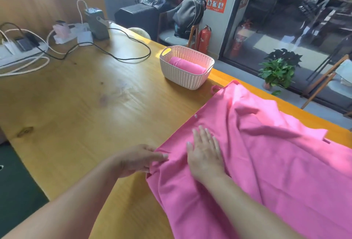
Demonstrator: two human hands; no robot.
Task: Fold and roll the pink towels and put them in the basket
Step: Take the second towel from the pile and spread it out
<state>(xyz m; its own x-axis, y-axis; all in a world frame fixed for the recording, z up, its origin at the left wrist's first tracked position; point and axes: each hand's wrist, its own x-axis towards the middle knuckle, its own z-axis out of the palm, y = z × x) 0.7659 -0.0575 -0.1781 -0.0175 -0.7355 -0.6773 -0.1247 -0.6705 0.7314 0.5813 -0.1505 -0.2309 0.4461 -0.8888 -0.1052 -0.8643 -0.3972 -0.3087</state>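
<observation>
Left hand [141, 159] pinches near edge of pink towel [266, 162], fingers curled into fabric. Right hand [204, 150] lies flat on towel just beside it, fingers spread. Towel sprawls wrinkled over right side of wooden table [85, 109]. Farther along, white basket [185, 76] holds one rolled pink towel [187, 65]. Chargers and cables [131, 48] clutter table's far left. Beyond: fire extinguisher [204, 39], potted plant [277, 71], glass wall.
</observation>
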